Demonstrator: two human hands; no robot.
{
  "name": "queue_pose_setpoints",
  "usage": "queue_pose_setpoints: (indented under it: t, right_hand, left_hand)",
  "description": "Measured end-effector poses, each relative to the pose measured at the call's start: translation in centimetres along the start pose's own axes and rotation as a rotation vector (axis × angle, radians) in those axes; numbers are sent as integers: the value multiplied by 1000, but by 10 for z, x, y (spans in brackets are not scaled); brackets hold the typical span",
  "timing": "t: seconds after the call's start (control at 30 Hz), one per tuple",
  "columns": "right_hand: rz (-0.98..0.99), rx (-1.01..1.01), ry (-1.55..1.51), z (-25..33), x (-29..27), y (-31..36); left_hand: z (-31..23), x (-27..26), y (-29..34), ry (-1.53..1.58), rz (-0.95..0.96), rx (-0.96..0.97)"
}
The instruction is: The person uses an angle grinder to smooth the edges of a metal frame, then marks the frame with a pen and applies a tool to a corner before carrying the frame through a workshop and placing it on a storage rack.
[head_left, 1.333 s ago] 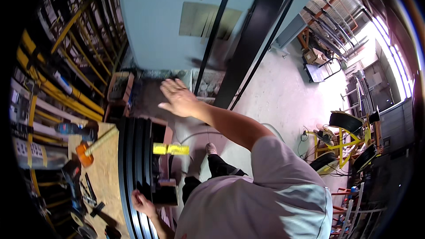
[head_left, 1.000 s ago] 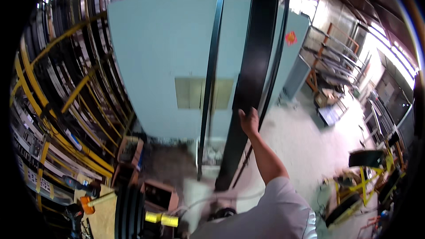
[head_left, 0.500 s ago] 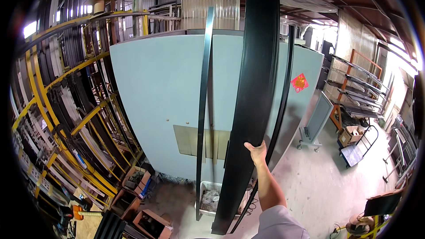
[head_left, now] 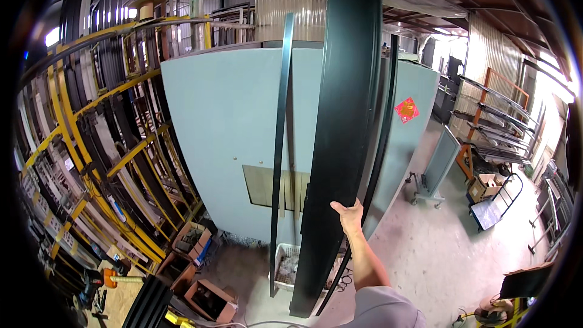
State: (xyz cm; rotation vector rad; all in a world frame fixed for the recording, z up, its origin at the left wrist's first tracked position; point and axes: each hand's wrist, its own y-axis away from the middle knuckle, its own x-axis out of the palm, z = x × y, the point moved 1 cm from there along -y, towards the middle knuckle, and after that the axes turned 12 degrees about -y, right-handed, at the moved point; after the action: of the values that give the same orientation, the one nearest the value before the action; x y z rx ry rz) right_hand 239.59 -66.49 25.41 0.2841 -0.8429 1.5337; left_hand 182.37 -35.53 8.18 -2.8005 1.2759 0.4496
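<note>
My right hand (head_left: 349, 215) grips the right edge of a tall, wide black profile (head_left: 340, 109), thumb across its front face and fingers hidden behind it. The profile stands upright with a slight tilt, its lower end near the floor and its top beyond the view's upper edge. Pale handwriting marks its upper part. Left of it, a narrow dark strip (head_left: 281, 146) leans against a large light grey-blue cabinet (head_left: 231, 109). Another thin black bar (head_left: 386, 97) stands just right of the profile. My left hand is out of view.
A white plastic basket (head_left: 282, 267) sits on the floor behind the profile's lower end. Yellow racks (head_left: 115, 88) full of long profiles fill the left side, with open cardboard boxes (head_left: 209, 299) below. On the right are a wheeled grey panel (head_left: 438, 158) and a flatbed trolley (head_left: 487, 212).
The upper part of the wide black profile has shifted left and looks broader. My right hand stays on its edge, slightly lower and farther left. The view has turned a little.
</note>
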Motion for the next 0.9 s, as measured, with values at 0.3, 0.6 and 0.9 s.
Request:
queue_pose_setpoints:
  t: [0.3,0.6,0.9]
  right_hand:
    - [179,30,336,77,87,194]
    - [805,289,379,166,259,408]
    - [1590,183,383,212,428,671]
  left_hand:
    - [-141,27,-31,-62,85,400]
    - [-165,-71,85,418,-22,632]
    - [-95,-242,333,950,-623,253]
